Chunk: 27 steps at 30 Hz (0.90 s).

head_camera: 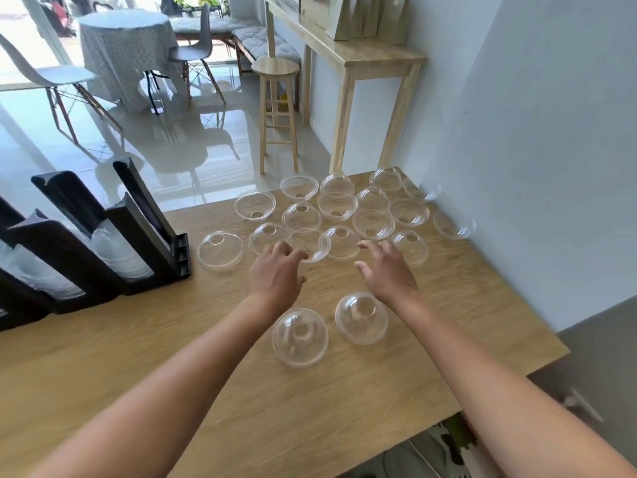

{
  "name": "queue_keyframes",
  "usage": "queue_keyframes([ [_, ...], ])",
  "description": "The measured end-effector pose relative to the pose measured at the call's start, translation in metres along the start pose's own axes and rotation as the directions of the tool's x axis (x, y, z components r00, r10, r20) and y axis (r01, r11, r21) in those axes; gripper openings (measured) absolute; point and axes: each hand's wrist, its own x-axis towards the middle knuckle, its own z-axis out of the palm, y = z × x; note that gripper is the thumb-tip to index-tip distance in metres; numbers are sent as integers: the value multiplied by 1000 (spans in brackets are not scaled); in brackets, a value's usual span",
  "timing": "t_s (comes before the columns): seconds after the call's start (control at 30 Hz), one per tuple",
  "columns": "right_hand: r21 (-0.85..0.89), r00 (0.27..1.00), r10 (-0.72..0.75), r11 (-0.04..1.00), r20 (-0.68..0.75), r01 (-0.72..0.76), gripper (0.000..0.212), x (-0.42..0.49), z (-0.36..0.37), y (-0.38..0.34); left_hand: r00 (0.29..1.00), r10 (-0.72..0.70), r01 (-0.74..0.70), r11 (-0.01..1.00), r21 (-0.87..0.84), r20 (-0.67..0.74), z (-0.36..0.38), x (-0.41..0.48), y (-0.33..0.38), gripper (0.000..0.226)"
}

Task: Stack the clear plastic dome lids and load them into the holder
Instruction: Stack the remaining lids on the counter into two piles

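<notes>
Head view: clear dome lids [374, 224] lie scattered singly over the tabletop's [172, 339] far right corner, with two short stacks [300, 336] nearer mid-table. The left hand [275, 276] curls at an upturned lid [307, 244], its grip unclear. The right hand [389, 269] hovers spread and empty. Upturned lids likely need flipping to nest before they go into the black holder [151, 232] at the left edge.

A wooden stool [275, 67] stands beyond the worktable [138, 357], beside a tall wooden console [379, 56]; far left, grey chairs [51, 75] flank a cloth-covered round table [124, 46].
</notes>
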Motion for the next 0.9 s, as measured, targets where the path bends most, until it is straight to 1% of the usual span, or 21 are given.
queue_keyframes([
  [0.07, -74, 1000, 12, 997, 18, -11, 47, 24, 4, -8, 998, 59, -63, 989, 132, 34, 7, 18, -1, 48],
  [0.13, -174, 998, 23, 985, 52, -14, 49, 43, 8, -13, 994, 83, -98, 969, 225, 75, 14, 29, -1, 45],
  [0.27, -348, 993, -5, 937, 114, 44, 45, 67, 21, -16, 991, 71, -96, 968, 233, 116, 23, 35, -1, 30],
  [0.33, -371, 991, -45, 924, 127, 89, 43, 71, 26, -15, 993, 48, -68, 977, 203, 103, 25, 34, 0, 22],
  [0.4, -370, 987, -97, 918, 131, 140, 40, 73, 29, -12, 996, 18, -30, 989, 142, 88, 23, 33, 0, 19],
  [0.47, -334, 980, -155, 924, 124, 188, 36, 72, 33, -8, 999, -21, 18, 998, 61, 48, 17, 30, 1, 17],
  [0.53, -229, 975, -178, 952, 130, 204, 29, 69, 35, -4, 996, -90, 89, 996, -30, -12, 7, 26, 2, 17],
  [0.6, -86, 969, -169, 979, 182, 187, 24, 66, 33, -2, 974, -221, 214, 969, -124, -45, -7, 21, 0, 20],
  [0.67, 37, 957, -174, 985, 233, 170, 21, 64, 27, 0, 925, -380, 365, 902, -232, -24, -23, 14, -2, 20],
  [0.7, 91, 951, -182, 982, 249, 164, 20, 64, 21, 1, 894, -447, 426, 843, -327, 12, -32, 10, -3, 20],
  [0.73, 138, 947, -193, 977, 256, 162, 20, 62, 13, 1, 868, -493, 463, 759, -459, 62, -39, 5, -4, 20],
  [0.77, 179, 944, -206, 970, 258, 163, 21, 61, 5, 1, 846, -520, 479, 644, -597, 119, -45, 0, -4, 21],
  [0.8, 214, 942, -215, 963, 259, 161, 21, 58, -5, 2, 827, -530, 491, 520, -699, 187, -50, -7, -4, 21],
  [0.83, 244, 940, -221, 957, 261, 157, 22, 55, -15, 3, 816, -523, 501, 424, -755, 247, -54, -14, -4, 21],
  [0.87, 270, 937, -225, 951, 269, 151, 24, 51, -25, 4, 807, -511, 517, 373, -771, 294, -55, -22, -5, 22],
  [0.9, 291, 932, -230, 945, 281, 146, 25, 47, -34, 5, 799, -502, 542, 358, -761, 332, -54, -30, -6, 22],
])
